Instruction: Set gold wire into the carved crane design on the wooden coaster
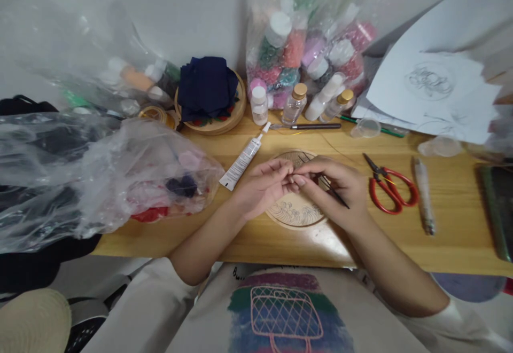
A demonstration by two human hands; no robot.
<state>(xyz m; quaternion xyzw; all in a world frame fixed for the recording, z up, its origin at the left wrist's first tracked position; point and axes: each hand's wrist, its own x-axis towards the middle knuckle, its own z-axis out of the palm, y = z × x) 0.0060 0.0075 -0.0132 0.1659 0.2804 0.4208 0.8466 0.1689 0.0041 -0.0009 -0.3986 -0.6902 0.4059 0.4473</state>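
Observation:
My left hand (262, 187) and my right hand (340, 182) meet fingertip to fingertip above a round, pale wooden disc (294, 215) with a dark wave-like line drawing. The left thumb and fingers pinch together; whatever lies between them is too small to make out. Dark, slim tweezers (335, 193) rest slantwise in my right hand, their two thin tips showing beyond the index finger. That hand's thumb and index finger are also closed at the left fingertips. A fine gold thread (331, 142) runs over the table behind the right hand. Both hands partly cover the disc.
Left of the disc lies a white glue tube (242, 162). Red-handled scissors (390, 187) and a whitish pen-like stick (424, 195) lie to the right. Behind are a craft knife (316, 126), small bottles (294, 104) and navy cloth (207, 88). Plastic bags (120, 177) crowd the left.

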